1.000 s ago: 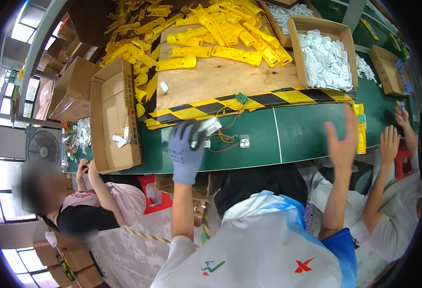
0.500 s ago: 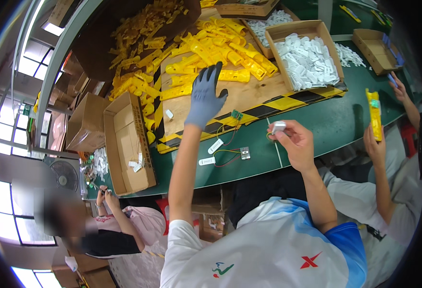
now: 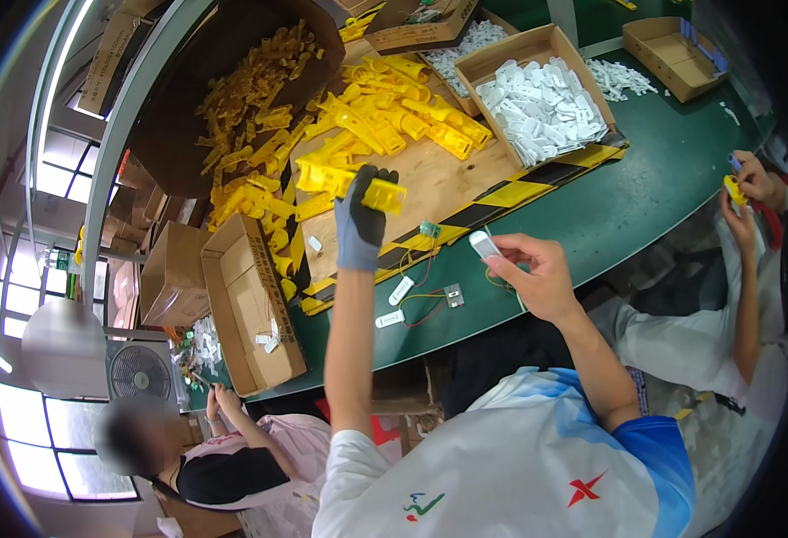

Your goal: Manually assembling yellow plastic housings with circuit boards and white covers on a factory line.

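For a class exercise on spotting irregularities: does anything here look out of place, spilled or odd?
Mildly: one small white piece lies alone on the wooden board, apart from the carton of white parts. Loose white pieces also lie on the green table, perhaps spilled.

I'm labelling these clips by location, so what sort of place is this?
Most likely a small-electronics assembly workshop: yellow plastic shells are heaped on a wooden sheet, a cardboard box holds loose white plastic pieces, and a small green circuit board with wires lies at the sheet's striped edge.
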Available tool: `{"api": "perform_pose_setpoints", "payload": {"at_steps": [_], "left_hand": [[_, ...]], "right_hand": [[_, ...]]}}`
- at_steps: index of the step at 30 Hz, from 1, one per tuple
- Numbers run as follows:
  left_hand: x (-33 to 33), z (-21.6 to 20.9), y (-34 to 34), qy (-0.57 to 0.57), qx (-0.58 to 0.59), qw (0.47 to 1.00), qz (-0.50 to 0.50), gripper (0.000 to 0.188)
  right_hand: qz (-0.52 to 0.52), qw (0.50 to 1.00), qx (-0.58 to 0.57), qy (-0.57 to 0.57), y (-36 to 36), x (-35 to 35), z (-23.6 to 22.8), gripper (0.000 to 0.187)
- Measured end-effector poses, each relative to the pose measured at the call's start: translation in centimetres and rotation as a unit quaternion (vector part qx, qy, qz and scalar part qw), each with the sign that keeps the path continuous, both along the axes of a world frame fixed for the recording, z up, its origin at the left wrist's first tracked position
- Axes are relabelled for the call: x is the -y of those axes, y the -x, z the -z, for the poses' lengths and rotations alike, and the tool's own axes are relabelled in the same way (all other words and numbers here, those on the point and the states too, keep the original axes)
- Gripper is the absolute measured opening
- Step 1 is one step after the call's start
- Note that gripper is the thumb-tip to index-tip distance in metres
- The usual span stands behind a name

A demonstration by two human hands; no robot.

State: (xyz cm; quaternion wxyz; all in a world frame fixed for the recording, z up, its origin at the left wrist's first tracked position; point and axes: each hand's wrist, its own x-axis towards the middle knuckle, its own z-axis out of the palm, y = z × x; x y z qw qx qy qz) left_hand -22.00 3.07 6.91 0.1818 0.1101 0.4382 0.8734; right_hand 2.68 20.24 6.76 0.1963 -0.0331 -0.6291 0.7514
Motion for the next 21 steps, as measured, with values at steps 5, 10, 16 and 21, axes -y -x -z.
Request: {"api": "perform_pose_setpoints", "payload": {"at_steps": [5, 10, 16, 21], "left_hand": [[-1.0, -5.4, -12.0, 0.067, -0.126, 0.972, -0.184, 0.034], [1.6, -2.8, -16.1, 0.142, -0.107, 0.963, -0.204, 0.053], [1.5, -1.9, -17.5, 0.074, -0.174, 0.963, -0.190, 0.036], [0.4, -1.3, -20.3, -0.050, -0.066, 0.988, -0.127, 0.038]], "right_hand": [[-0.033, 0.994, 0.000, -0.102, 2.6, 1.7, -2.6, 0.021], [-0.048, 0.986, 0.027, -0.157, 3.3, 3.3, -2.6, 0.022], [0.027, 0.995, -0.066, -0.069, 3.3, 5.0, -1.3, 0.035], [-0.042, 0.995, -0.082, -0.049, 3.8, 4.6, 0.6, 0.050]]}}
